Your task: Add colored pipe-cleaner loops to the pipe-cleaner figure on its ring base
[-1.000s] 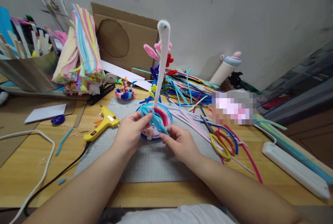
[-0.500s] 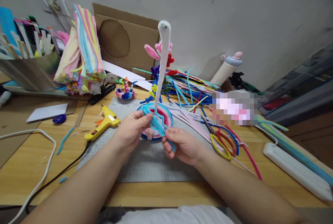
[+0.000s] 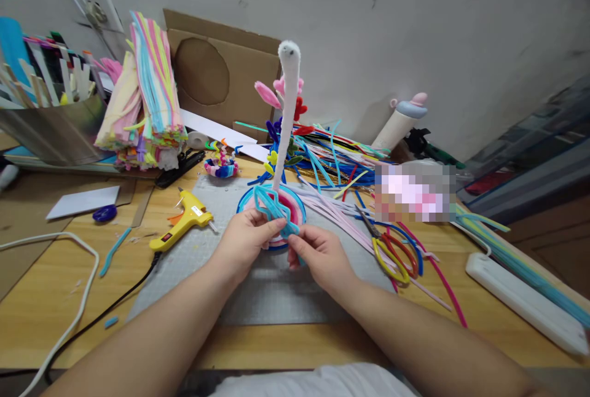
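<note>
Light-blue pipe cleaners [image 3: 273, 205], bent into a zigzag shape, are pinched between my two hands. My left hand [image 3: 249, 237] has thumb and fingers closed on their middle. At their lower right end, my right hand [image 3: 320, 252] grips them between thumb and forefinger. Just beyond my hands, partly covered by them, lies a round base [image 3: 299, 203] coiled in pink, white and blue. From it rises a tall white fuzzy stem [image 3: 286, 108] with dark dots at its tip. Pink, red, blue and yellow fuzzy flowers [image 3: 275, 129] show behind the stem.
A yellow glue gun [image 3: 184, 219] lies left on the grey mat [image 3: 184, 298]. Scissors [image 3: 389, 255] and loose pipe cleaners [image 3: 341, 216] are on the right. Bundled pipe cleaners [image 3: 157, 83], cardboard [image 3: 249, 65] and a bottle [image 3: 401, 120] stand at the back. A white power strip [image 3: 525, 305] sits far right.
My left hand has slid right and down along the light-blue pipe cleaners, closer to my right hand. Its thumb now lies near their lower end.
</note>
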Motion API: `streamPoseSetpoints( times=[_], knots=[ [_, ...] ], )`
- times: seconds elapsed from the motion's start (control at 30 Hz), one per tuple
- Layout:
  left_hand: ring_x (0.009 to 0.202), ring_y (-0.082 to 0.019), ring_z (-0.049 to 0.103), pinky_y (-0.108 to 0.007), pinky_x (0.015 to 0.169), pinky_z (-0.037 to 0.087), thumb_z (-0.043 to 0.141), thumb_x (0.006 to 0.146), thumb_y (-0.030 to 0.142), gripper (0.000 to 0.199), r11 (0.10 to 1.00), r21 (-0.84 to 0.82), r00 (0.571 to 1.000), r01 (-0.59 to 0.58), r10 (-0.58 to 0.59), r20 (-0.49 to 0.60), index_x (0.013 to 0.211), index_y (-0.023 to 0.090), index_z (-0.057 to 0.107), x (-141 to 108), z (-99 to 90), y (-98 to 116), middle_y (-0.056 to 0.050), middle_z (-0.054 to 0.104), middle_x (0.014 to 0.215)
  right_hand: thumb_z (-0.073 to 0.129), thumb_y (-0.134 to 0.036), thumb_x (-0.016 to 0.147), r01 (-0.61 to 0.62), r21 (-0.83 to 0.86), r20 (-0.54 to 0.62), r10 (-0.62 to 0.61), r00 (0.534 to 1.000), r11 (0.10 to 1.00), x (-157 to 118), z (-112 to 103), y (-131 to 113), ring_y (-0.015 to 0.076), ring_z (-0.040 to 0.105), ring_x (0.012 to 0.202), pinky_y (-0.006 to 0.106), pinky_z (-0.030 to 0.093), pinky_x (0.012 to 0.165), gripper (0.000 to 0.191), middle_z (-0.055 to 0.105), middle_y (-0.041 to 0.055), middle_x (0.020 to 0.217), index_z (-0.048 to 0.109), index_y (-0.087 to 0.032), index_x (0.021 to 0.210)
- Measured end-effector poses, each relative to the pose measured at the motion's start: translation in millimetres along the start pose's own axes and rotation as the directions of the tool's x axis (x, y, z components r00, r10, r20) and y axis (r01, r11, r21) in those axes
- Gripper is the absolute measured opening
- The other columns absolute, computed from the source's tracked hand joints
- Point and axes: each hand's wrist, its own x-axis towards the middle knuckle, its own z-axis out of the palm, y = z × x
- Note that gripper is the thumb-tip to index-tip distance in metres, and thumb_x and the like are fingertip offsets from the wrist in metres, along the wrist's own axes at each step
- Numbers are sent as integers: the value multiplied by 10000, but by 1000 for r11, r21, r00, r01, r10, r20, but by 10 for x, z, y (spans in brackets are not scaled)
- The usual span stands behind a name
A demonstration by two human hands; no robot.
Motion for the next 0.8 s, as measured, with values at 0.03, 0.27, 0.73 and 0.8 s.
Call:
streamPoseSetpoints(
  times=[0.03,0.27,0.73,0.8],
  knots=[
    [459,-72,466,-194,450,356,728,653,309,177,1000,2,1000,-15,15,4,679,151,655,2,-4,-4,33,572,518,604,-407,767,-41,67,44,38,998,997,6,-10,4,89,523,442,210,449,452,289,563,-17,525,571,-143,653],
    [464,-86,496,-200,459,390,732,639,296,177,999,50,995,-3,-2,97,675,149,642,6,-35,103,23,595,535,593,-414,781,-264,252,254,200,946,931,81,-67,57,80,523,399,188,419,411,285,577,-19,530,572,-137,718],
    [598,-97,585,-220,612,456,771,593,295,268,997,-64,982,-51,38,-186,773,133,656,173,-257,152,-16,672,728,522,-312,827,151,-412,19,-157,987,899,107,-136,51,102,487,492,216,365,490,219,518,-28,523,579,-167,673],
    [601,-99,587,-221,618,460,787,565,275,267,993,-112,981,-30,7,-195,751,132,658,165,-241,172,-14,671,709,517,-307,829,173,-457,40,-174,984,872,101,-140,43,102,481,497,216,359,494,211,516,-29,526,595,-167,691]
  ],
)
